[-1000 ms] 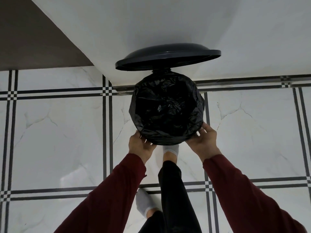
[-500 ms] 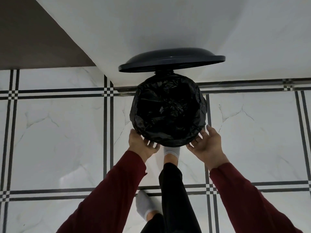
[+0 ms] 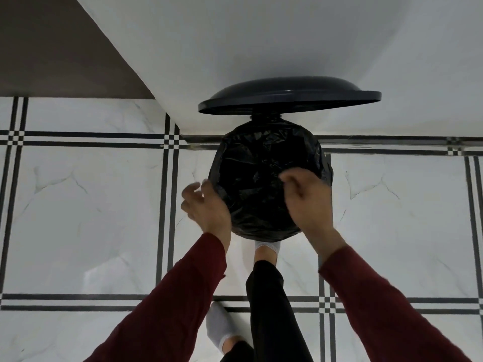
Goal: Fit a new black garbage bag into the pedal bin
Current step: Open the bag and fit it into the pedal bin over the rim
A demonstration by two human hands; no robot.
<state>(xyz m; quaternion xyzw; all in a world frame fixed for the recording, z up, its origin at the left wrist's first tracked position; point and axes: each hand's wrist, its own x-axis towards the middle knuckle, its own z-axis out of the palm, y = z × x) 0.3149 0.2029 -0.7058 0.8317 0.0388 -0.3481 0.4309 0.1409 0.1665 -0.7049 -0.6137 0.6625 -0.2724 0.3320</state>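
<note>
Against the wall, pedal bin (image 3: 271, 231) lid (image 3: 287, 96) up, black bag (image 3: 251, 178) already folded over its rim, left hand (image 3: 206, 205) open beside it, right hand (image 3: 304, 197) loosely curled over it, grip unclear; only tidying left.

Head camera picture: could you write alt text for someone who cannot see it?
Seen from above, a black garbage bag lines a round pedal bin whose dark lid stands open. The left hand is at its rim and the right hand is over the opening. A socked foot shows at the bin's base on the white tiled floor.
</note>
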